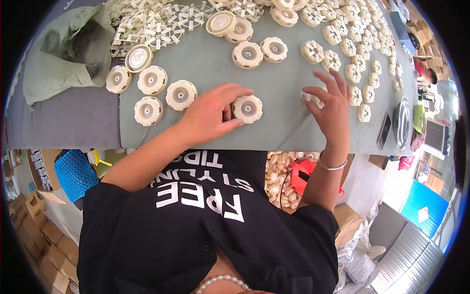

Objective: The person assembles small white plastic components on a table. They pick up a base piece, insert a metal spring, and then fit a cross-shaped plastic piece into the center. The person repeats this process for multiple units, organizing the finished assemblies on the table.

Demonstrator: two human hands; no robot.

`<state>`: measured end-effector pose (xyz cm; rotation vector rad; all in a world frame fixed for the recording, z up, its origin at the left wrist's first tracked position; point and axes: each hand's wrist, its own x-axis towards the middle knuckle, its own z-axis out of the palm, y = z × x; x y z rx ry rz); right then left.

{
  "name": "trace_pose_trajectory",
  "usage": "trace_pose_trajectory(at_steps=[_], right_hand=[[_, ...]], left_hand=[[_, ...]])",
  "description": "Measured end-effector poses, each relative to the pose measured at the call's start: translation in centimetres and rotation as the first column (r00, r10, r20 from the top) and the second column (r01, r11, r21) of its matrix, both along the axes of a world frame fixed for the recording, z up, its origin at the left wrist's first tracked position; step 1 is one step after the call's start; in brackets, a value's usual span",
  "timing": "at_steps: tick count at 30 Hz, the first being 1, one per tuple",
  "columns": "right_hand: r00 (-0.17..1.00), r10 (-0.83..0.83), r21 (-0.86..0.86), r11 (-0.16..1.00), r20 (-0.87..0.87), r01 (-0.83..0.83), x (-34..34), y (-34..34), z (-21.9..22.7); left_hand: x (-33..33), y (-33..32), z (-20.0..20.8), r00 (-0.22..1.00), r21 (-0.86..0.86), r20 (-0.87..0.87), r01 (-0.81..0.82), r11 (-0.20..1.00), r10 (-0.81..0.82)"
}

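My left hand (pixel 211 110) rests on the grey table with its thumb and fingers gripping the near side of a round cream plastic housing (pixel 247 109), whose centre shows a grey disc. To the right, my right hand (pixel 334 105) is raised a little, pinching a small white plastic spoked piece (pixel 313 100) between thumb and fingers; part of it is hidden. Other round housings lie left of my left hand, such as one housing (pixel 181 95) close to it. Beyond both hands stands a pair of housings (pixel 247 55).
A heap of white spoked pieces (pixel 152 24) lies at the far left beside a green sack (pixel 63 54). Many housings with spoked pieces in them (pixel 358 61) spread over the right side. A phone (pixel 384 131) and a metal dish (pixel 403 122) lie near the right edge.
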<state>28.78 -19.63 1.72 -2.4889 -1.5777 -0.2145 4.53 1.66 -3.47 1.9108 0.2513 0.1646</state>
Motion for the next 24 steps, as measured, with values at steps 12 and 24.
trace_pose_trajectory(at_steps=[12, 24], right_hand=[[0.925, 0.082, 0.129, 0.991, -0.372, -0.036, -6.4, 0.0, -1.6], [0.754, 0.093, 0.210, 0.976, -0.651, 0.061, -5.9, 2.2, 0.3]], left_hand=[[0.0, 0.1, 0.0, 1.000, 0.003, -0.006, 0.020, 1.000, -0.020], [-0.3, 0.3, 0.5, 1.000, -0.027, 0.001, 0.020, 0.999, -0.020]])
